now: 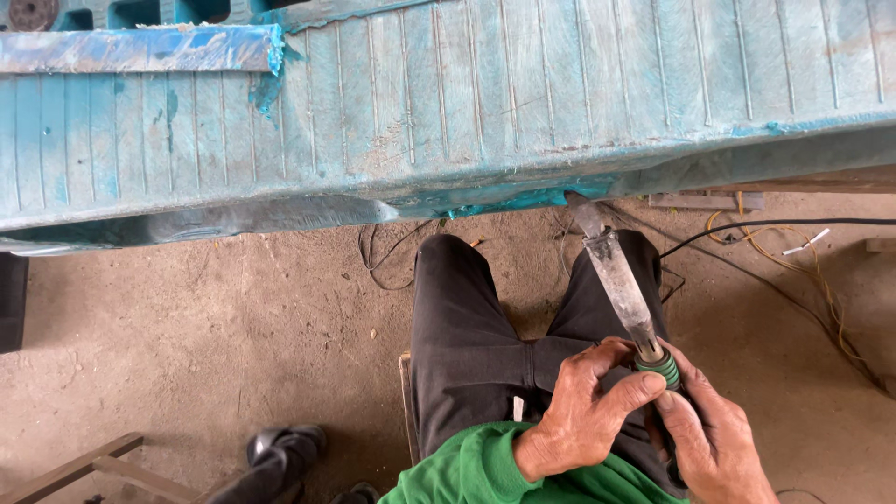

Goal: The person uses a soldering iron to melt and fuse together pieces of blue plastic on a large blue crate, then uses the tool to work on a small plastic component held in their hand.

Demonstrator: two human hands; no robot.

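A long grey metal tool [616, 280] with a green ribbed collar [661, 367] runs from my lap up to the lower edge of a large teal ribbed panel [467, 103]. Its tip touches the panel's underside, by a strip of peeling teal coating [518, 199]. My left hand [583, 411] wraps its fingers around the handle just below the collar. My right hand [709, 434] grips the handle from the right side. A green sleeve [476, 471] covers my left forearm. My legs in dark trousers [485, 345] are spread under the tool.
Black cable [775, 224] and yellow wires [803, 271] lie on the dirt floor [233, 327] at right. A thin black wire [383, 257] loops near my left knee. A dark shoe [280, 448] and wooden strips [84, 467] sit at lower left. A dark block [11, 299] stands at the left edge.
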